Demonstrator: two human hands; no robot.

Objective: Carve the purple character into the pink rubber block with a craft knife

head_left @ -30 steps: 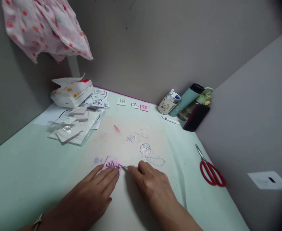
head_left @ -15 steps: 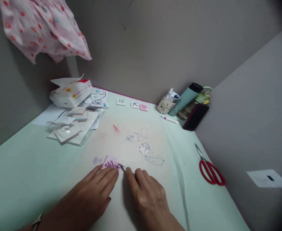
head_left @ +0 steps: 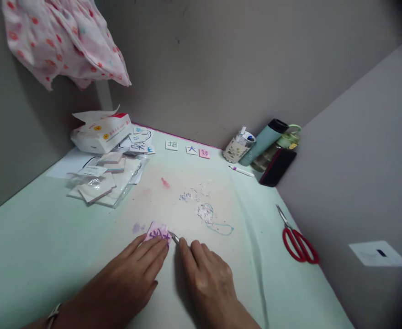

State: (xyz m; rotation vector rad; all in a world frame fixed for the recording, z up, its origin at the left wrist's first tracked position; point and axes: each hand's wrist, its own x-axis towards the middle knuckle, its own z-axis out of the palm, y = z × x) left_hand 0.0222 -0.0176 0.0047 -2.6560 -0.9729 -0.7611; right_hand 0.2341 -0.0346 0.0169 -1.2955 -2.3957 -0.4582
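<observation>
A thin pink block (head_left: 158,228) with purple handwritten characters lies flat on the worn, pale middle of the table. My left hand (head_left: 132,269) is stretched over its near part, fingers flat and close together, pressing it down. A slim craft knife (head_left: 174,237) with a metal tip is in my right hand (head_left: 209,278), fingers closed round it and index finger along the top. Its tip meets the block's right edge; most of the handle is hidden by the hand. White shavings (head_left: 205,213) lie beyond the block.
Red-handled scissors (head_left: 298,244) lie at the right. Behind are a pen cup (head_left: 235,151), a teal bottle (head_left: 263,142), a phone (head_left: 278,169), a marker (head_left: 241,171) and small lettered blocks (head_left: 171,145). Bagged blocks (head_left: 108,183) and a tissue box (head_left: 101,133) stand left.
Both hands, the block and the knife keep nearly the same places. My right hand has shifted very slightly; the view has turned a touch.
</observation>
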